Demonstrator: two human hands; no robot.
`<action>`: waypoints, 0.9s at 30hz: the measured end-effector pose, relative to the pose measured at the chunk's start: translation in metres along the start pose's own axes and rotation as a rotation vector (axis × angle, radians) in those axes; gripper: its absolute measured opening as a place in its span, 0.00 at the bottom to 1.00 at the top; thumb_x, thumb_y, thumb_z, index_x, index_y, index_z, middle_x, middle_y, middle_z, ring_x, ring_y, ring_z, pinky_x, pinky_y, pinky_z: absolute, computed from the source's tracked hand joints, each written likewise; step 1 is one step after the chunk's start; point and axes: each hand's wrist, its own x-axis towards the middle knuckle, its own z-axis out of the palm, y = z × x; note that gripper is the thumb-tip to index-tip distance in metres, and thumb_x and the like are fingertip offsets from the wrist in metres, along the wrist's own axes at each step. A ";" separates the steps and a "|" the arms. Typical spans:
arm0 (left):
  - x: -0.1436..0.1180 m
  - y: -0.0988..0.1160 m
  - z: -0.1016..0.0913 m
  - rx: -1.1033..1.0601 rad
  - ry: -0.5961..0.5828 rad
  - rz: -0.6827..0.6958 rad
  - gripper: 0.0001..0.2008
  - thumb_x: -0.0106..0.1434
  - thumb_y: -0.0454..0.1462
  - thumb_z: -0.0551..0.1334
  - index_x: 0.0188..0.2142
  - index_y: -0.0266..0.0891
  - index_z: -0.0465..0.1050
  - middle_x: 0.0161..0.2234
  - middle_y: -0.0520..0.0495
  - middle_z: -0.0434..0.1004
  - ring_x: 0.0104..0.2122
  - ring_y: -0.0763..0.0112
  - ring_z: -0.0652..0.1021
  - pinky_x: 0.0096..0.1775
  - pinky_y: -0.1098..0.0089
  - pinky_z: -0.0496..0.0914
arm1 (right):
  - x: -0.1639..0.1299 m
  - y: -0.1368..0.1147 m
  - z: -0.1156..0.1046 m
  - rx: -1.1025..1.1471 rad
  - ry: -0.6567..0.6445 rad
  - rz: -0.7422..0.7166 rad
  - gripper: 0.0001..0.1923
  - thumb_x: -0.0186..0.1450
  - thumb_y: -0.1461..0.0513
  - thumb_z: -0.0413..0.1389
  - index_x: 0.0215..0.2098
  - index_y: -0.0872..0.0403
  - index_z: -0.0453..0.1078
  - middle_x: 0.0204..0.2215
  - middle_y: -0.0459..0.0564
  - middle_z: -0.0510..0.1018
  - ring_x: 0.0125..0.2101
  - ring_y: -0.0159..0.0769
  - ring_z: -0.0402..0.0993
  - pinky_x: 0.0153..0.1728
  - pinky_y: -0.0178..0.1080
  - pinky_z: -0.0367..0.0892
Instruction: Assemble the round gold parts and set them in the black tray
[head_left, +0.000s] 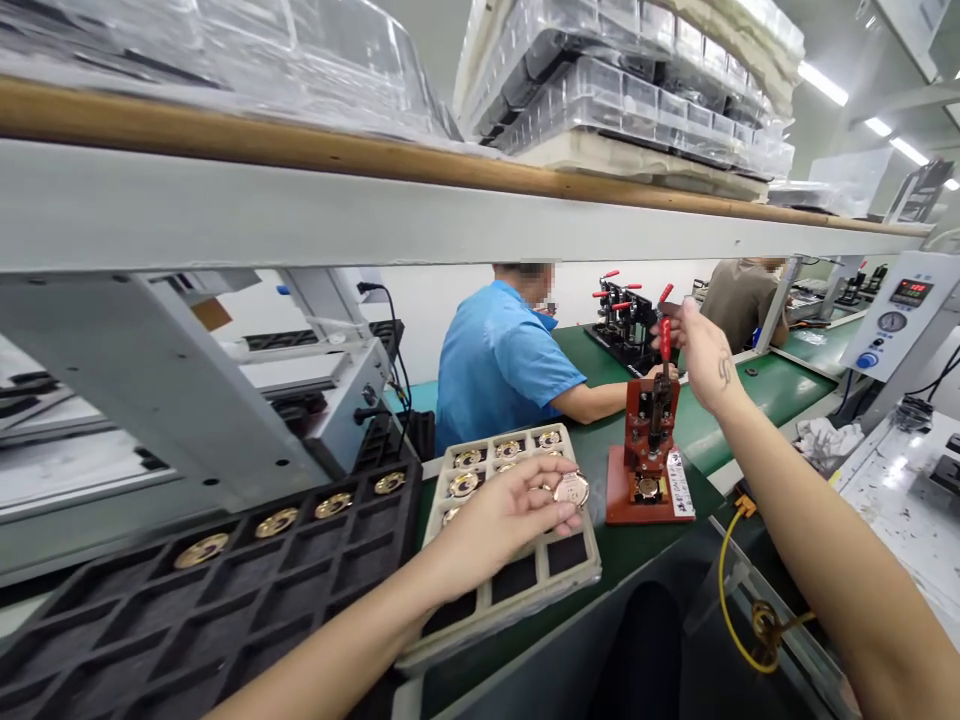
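My left hand [517, 505] pinches a round gold-rimmed watch case [571, 489], its pale, pinkish flat side showing, above a cream compartment tray [517, 605]. Several gold watch parts [465, 484] lie in that tray's cells; my hand hides some of them. My right hand [697, 345] is raised with its fingers closed around the red lever [665, 342] of a small brown-red hand press [652, 420]. The fingers partly cover the lever's top. A round gold-and-dark watch piece [646, 487] sits in the fixture at the press's base.
A black compartment tray [300, 570] with several gold rings stands at left. A shelf beam [450, 225] crosses overhead, bearing clear plastic trays [637, 105]. A co-worker in blue [502, 360] sits beyond, near black presses [626, 315]. A yellow hose [724, 590] hangs at right.
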 end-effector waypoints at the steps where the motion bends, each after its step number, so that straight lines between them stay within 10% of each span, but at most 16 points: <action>1: -0.004 -0.003 -0.001 0.009 0.002 -0.007 0.32 0.57 0.48 0.80 0.54 0.39 0.72 0.36 0.49 0.85 0.38 0.62 0.87 0.43 0.62 0.81 | -0.015 -0.010 0.003 -0.002 0.012 -0.029 0.38 0.80 0.38 0.37 0.49 0.52 0.80 0.39 0.52 0.86 0.40 0.43 0.84 0.46 0.44 0.79; 9: -0.025 -0.009 0.002 0.049 0.047 -0.028 0.29 0.60 0.46 0.78 0.56 0.39 0.73 0.36 0.47 0.87 0.38 0.60 0.87 0.42 0.63 0.80 | -0.138 0.017 0.006 -0.144 -0.017 -0.420 0.14 0.80 0.63 0.49 0.47 0.49 0.78 0.47 0.54 0.86 0.59 0.52 0.80 0.62 0.57 0.70; 17: -0.040 0.008 0.033 -0.100 -0.004 -0.018 0.26 0.59 0.42 0.79 0.54 0.39 0.76 0.38 0.48 0.85 0.39 0.62 0.87 0.47 0.60 0.82 | -0.150 0.031 0.005 -0.080 -0.115 -0.348 0.14 0.79 0.66 0.51 0.57 0.48 0.74 0.62 0.58 0.80 0.71 0.52 0.67 0.70 0.61 0.64; 27: -0.057 0.001 0.021 0.123 0.071 0.094 0.21 0.69 0.41 0.71 0.59 0.40 0.77 0.40 0.45 0.86 0.40 0.60 0.88 0.45 0.62 0.83 | -0.161 0.027 -0.001 -0.132 -0.158 -0.308 0.15 0.79 0.62 0.52 0.62 0.48 0.71 0.72 0.58 0.71 0.76 0.55 0.59 0.74 0.65 0.57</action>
